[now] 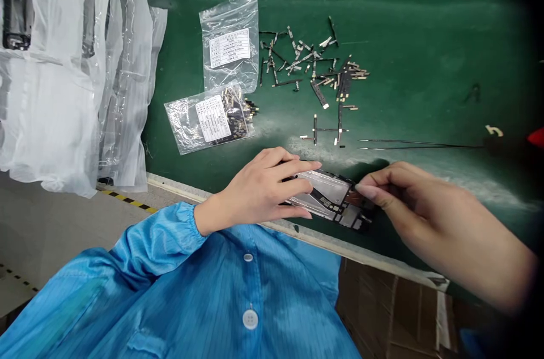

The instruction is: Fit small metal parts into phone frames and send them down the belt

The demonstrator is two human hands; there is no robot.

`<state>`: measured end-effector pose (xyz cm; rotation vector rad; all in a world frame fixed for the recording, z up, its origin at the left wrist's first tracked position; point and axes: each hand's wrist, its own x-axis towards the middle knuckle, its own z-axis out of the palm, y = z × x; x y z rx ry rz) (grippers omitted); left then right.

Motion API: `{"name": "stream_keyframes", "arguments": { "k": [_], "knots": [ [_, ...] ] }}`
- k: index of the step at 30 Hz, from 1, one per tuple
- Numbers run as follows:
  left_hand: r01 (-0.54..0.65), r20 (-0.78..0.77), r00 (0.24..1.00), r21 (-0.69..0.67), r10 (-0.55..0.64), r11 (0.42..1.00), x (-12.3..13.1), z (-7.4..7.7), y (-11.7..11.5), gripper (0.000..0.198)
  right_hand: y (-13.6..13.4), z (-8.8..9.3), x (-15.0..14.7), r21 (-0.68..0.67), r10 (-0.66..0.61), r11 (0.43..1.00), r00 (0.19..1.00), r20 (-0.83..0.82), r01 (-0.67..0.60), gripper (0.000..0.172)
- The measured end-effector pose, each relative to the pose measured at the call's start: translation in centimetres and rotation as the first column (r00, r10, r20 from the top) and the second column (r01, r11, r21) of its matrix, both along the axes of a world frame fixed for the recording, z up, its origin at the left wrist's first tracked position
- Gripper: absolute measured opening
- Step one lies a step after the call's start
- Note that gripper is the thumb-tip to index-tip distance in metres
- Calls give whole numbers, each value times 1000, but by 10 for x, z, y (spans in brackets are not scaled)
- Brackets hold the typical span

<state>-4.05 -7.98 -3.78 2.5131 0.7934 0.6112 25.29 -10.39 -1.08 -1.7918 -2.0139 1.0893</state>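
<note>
While left hand (261,189) spans frame (331,189) | right hand (419,209) curls at its end

We have a pale-edged green bench (429,76), a light grey floor (80,229) with yellow-and-black striped tape (127,201), and brown cardboard (374,299) below the bench's edge

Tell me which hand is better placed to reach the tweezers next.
Probably the right hand: it is nearer the tweezers, just beyond its knuckles. The left hand lies over the opposite end of the phone frame, apparently steadying it.
</note>
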Motion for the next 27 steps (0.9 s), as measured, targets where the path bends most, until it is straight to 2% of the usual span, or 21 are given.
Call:
{"name": "stream_keyframes", "arguments": {
  "k": [3, 5, 8, 11, 13, 16, 20, 23, 27],
  "knots": [
    [-10, -15, 1000, -10, 10, 1000, 1, 2, -3, 35, -7, 0, -3, 18, -36, 999, 999, -35, 37, 47],
    [-48, -36, 998, -18, 47, 999, 3, 3, -9, 34, -17, 0, -8, 147, -93, 984, 995, -36, 97, 35],
    [-114, -42, 993, -21, 113, 993, 7, 3, -19, 31, -30, 0, -15, 402, -180, 897, 983, -41, 181, 22],
    [-135, -9, 991, -19, 134, 991, 9, 3, -24, 30, -35, -1, -17, 539, -159, 832, 987, 5, 131, 11],
    [-137, 3, 990, -21, 137, 990, 9, 2, -24, 32, -35, -1, -18, 556, -137, 825, 990, 28, 98, 6],
    [-133, -23, 991, -44, 132, 990, 8, 3, -22, 32, -35, -1, -22, 519, -155, 843, 988, -17, 142, 5],
    [-135, -13, 991, -41, 135, 990, 9, 3, -23, 30, -42, -3, -38, 435, -290, 853, 955, -62, 287, 10],
    [-144, 15, 989, -15, 145, 989, 10, 2, -24, 31, -49, -7, -50, 383, -405, 835, 913, -57, 395, 14],
    [-146, 2, 989, -4, 146, 989, 9, 0, -24, 32, -53, -18, -62, 410, -486, 805, 873, 41, 429, 18]
  ]
}}
